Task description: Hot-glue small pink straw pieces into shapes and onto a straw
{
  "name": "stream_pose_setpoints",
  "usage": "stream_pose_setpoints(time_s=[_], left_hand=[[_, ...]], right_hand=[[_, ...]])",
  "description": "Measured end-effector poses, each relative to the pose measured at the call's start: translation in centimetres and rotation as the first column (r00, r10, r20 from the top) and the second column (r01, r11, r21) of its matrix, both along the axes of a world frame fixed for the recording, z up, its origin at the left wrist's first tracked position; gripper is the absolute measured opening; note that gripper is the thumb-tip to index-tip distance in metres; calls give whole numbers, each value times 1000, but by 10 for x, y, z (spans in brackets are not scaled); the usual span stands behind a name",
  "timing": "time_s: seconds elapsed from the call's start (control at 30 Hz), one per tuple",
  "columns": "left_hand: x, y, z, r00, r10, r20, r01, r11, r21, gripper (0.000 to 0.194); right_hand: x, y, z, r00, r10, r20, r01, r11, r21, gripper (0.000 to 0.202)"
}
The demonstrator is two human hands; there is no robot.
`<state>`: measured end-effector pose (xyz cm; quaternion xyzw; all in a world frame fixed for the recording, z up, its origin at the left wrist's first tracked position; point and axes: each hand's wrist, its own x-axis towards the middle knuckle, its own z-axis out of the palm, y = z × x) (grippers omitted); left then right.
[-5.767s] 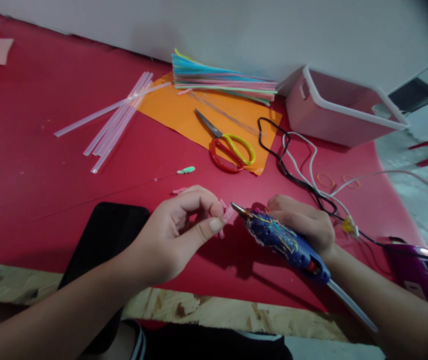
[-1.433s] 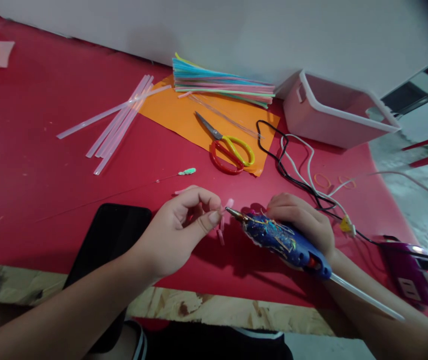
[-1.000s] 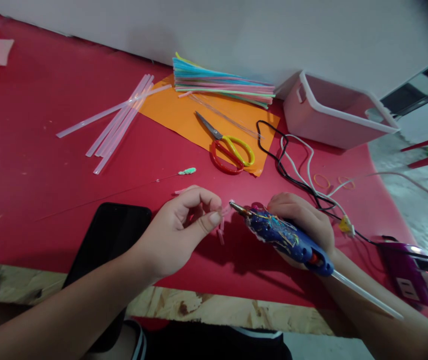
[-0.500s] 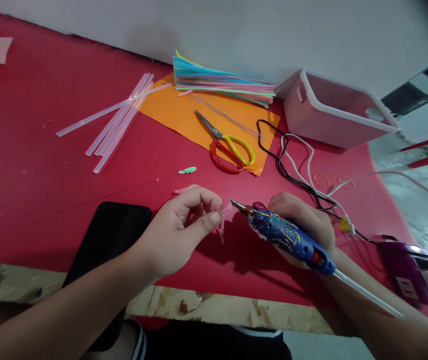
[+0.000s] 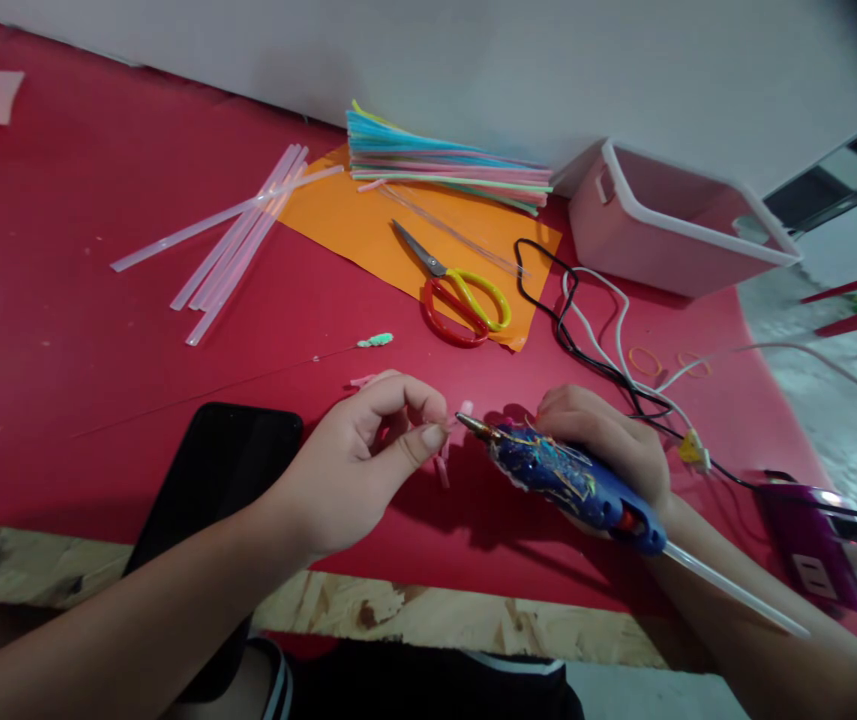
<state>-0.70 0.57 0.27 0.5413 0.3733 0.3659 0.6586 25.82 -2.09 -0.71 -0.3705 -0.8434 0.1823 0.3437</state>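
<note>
My right hand [image 5: 608,440] is wrapped round a blue glue gun [image 5: 555,465], its body smeared with dried glue. A clear glue stick [image 5: 735,590] sticks out of its back. The metal nozzle points left, right beside the fingertips of my left hand [image 5: 375,450]. Thumb and index finger of that hand pinch a small pink piece [image 5: 466,410], which looks like a bit of pipe cleaner. Another short pink piece [image 5: 442,470] shows just below the fingertips; whether the two are joined I cannot tell. A thin stem with a green fuzzy tip [image 5: 375,341] lies beyond my left hand.
Scissors [image 5: 465,300] lie on orange paper [image 5: 353,235], with a bundle of pipe cleaners [image 5: 443,165] behind. Glue sticks [image 5: 240,240] rest at left, a phone [image 5: 225,470] under my left forearm. At right are a pink bin [image 5: 653,230], cables [image 5: 570,330] and a purple power box [image 5: 810,550].
The glue gun has shifted slightly left and down, bringing its nozzle closer to my left fingertips. The pink piece now shows behind the nozzle. My left hand has hardly moved.
</note>
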Motion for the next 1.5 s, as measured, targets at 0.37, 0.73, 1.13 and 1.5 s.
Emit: stream_pose_setpoints(time_s=[0.37, 0.73, 1.13, 1.5], left_hand=[[-2, -1, -5, 1000, -7, 9, 8, 1000, -28, 9], [0, 0, -4, 999, -20, 29, 21, 999, -43, 10], [-2, -1, -5, 1000, -8, 21, 9, 998, -55, 9], [-1, 1, -4, 999, -16, 39, 19, 997, -77, 11]], right_hand=[[0, -1, -2, 999, -2, -43, 3, 1000, 22, 16], [1, 1, -2, 999, 5, -53, -2, 999, 52, 17], [0, 0, -3, 999, -33, -28, 34, 999, 30, 14], [0, 1, -3, 999, -43, -13, 43, 999, 30, 16]])
